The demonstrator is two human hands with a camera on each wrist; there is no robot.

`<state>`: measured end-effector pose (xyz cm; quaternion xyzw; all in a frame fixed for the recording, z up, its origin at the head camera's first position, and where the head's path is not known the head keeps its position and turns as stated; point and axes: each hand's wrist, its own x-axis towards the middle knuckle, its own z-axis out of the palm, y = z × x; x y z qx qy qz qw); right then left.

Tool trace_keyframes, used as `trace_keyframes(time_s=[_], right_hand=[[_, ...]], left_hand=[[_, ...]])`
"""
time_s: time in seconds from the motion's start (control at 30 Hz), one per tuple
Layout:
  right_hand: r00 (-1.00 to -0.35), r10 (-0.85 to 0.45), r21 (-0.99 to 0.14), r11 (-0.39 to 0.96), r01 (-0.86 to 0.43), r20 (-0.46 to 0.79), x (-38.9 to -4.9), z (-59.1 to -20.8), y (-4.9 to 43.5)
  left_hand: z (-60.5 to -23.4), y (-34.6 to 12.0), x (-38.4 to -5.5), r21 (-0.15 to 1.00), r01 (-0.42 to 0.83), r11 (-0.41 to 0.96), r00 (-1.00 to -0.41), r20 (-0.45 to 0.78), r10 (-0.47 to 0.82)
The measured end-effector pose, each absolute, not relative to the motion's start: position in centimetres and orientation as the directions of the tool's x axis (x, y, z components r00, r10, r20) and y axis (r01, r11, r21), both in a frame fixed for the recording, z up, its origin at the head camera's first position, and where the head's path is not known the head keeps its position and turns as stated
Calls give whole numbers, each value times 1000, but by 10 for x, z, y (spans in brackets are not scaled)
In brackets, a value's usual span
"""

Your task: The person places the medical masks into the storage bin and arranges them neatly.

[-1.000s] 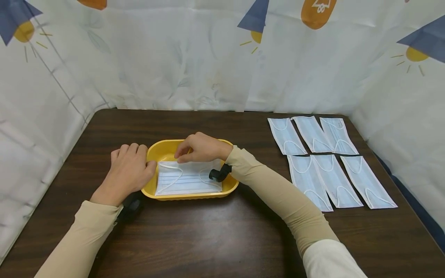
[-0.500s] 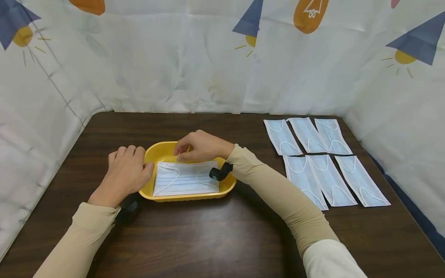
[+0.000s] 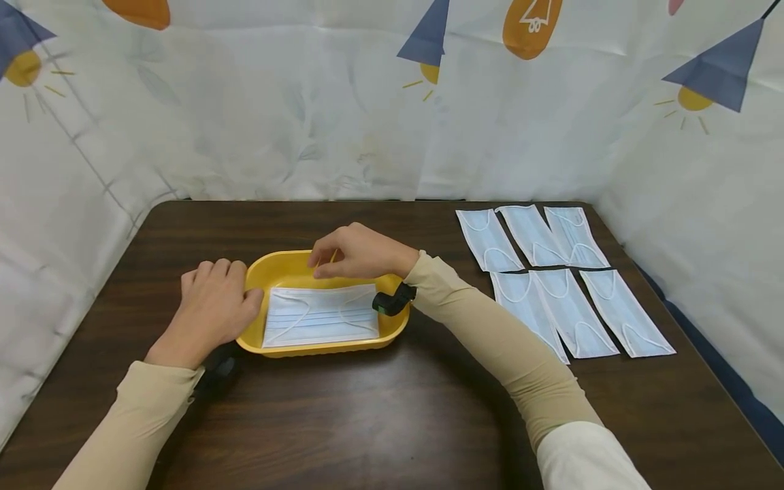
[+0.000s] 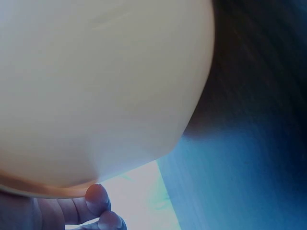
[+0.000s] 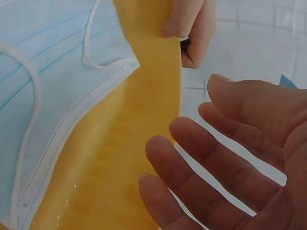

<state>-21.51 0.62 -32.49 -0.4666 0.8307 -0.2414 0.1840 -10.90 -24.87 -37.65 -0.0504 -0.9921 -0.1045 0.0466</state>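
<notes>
And you're in a small curtained-off booth here, a makeshift recording station by the look of it: creased white sheeting point(image 3: 306, 122) hangs behind and down both sides of your dark wood-grain counter point(image 3: 380, 422), printed with blue lampshades point(image 3: 427, 37) and an orange light bulb point(image 3: 531, 28). There's the black camera point(image 3: 392, 301) on your right wrist. Home, office or lab, you can't tell.

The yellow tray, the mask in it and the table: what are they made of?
Yellow tray: probably plastic, smooth and slightly shiny, going by its even color and rounded rim.
Mask: looks like thin, matt, paper-like fabric, from its pleats and the dotted lines along its edge.
Table: brown wood grain with a soft sheen; real wood or printed surface, I can't tell.
</notes>
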Motion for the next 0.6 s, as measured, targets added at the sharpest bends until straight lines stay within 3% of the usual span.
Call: trace_keyframes(time_s=[0.6], right_hand=[[-560, -828, -566, 467, -679, -12, -211, -320, 37]], left_hand=[[-378, -248, -112, 212, 90, 973, -995, 66, 78]])
